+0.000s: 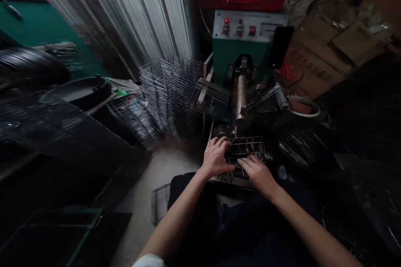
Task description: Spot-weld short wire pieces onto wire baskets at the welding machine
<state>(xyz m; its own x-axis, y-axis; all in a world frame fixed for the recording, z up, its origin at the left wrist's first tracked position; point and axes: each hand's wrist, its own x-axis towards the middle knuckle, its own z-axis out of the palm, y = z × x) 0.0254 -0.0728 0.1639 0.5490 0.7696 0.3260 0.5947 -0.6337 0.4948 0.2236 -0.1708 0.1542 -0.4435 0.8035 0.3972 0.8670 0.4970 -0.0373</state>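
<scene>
A small wire rack (pixel 258 147) lies low in front of the green spot-welding machine (pixel 224 56), under its thick metal electrode arm (pixel 241 96). At the rack's left side is my left hand (pixel 215 159), fingers curled over the far part and thumb on the near wires. My right hand (pixel 258 175) has its fingers together on the near wires; its thumb is hidden. A round metal part (pixel 222 132) sits just beyond my left fingertips. Dim light and blur hide exactly where the fingers meet the wire.
Stacked wire racks (pixel 166 91) stand left of the machine. Farther left is a black round pan (pixel 81 89). To the right are a dark basin of metal rods (pixel 297 146) and a cardboard box (pixel 326 50). A phone (pixel 281 46) is on the machine's right side.
</scene>
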